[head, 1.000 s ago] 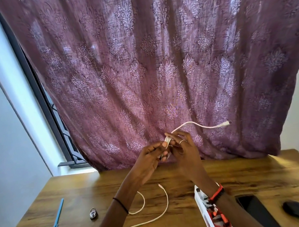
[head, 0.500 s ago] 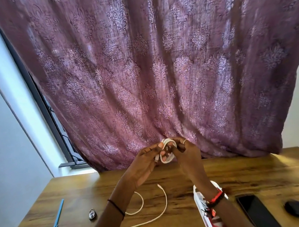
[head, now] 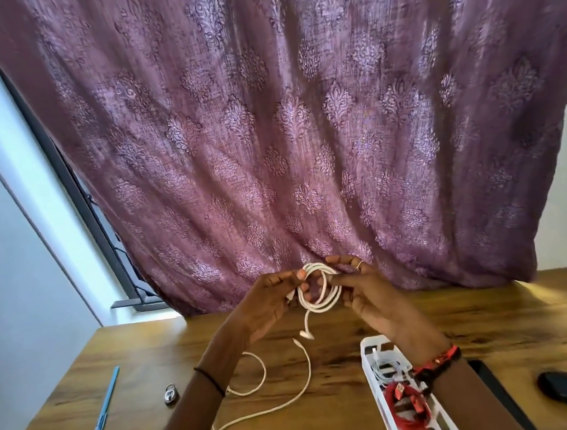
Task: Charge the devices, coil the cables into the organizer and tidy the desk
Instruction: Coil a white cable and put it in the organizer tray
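Wooden desk [head: 135, 351]; left hand [head: 270, 304], right hand [head: 373, 295], 2 grips tight on 1 coiled cable [head: 322, 307].

purple damask curtain [head: 304, 132], white coiled cable [head: 321, 289], red cable [head: 409, 407], blue pen [head: 106, 401]

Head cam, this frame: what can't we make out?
- Organizer: near end cut by the bottom edge, middle behind the right forearm.
- Dark flat device: mostly behind the right forearm.
- Loose white cable: passes under the left forearm, leaves at the bottom edge.
- Coiled cable: loop count hidden by fingers of left hand and right hand.
- Black device: at the right edge, too dark to identify.
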